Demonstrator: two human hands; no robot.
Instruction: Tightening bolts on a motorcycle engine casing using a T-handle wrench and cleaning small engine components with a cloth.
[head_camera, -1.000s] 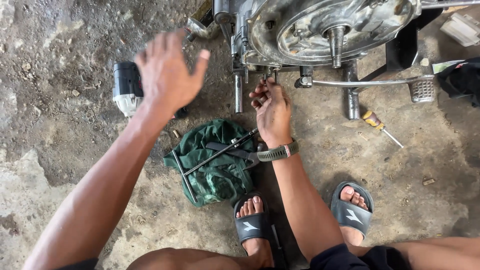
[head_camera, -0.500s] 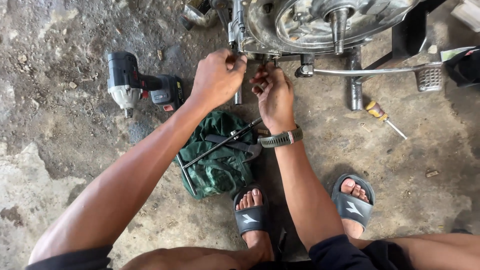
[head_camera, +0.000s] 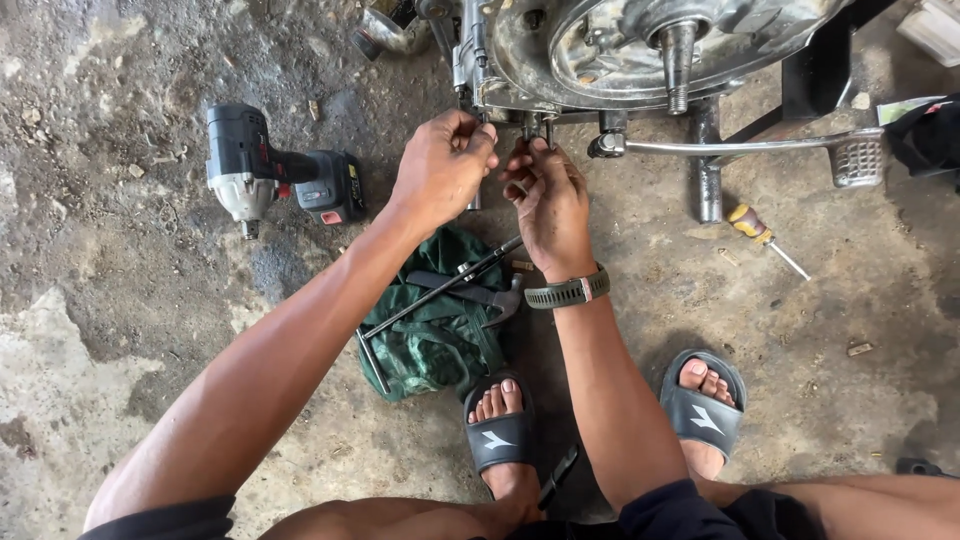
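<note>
Under the lower edge of a metal engine casing (head_camera: 620, 50), both hands are working close together, almost touching. The left hand (head_camera: 440, 170) is curling its fingers and thumb into a pinch at a small fitting on the casing's underside; what exactly they are pinching is hidden by the fingers themselves. The right hand (head_camera: 548, 205), wearing a grey wristwatch (head_camera: 568, 291), is reaching up with its fingertips bunched around a short stud or bolt (head_camera: 537, 127) that is hanging down from the casing; only the stud's top is showing, so whether the fingers are truly gripping it or merely touching it is hard to make out.

The casing is running off the top of the frame, so its upper half is cut away. A threaded shaft (head_camera: 678, 65) is sticking out of it, and a long lever with a ribbed pedal (head_camera: 857, 158) is stretching to the right.

On the stained concrete floor (head_camera: 120, 330), a black cordless impact wrench (head_camera: 275, 175) is lying well to the left of the hands. A crumpled green cloth (head_camera: 430, 340) is lying beneath the forearms, carrying a long T-handled wrench (head_camera: 440, 290) and a hammer (head_camera: 480, 292), partly covered by the left arm. A yellow-handled screwdriver (head_camera: 762, 236) is lying to the right. Two sandalled feet (head_camera: 497, 430) are showing near the bottom.
</note>
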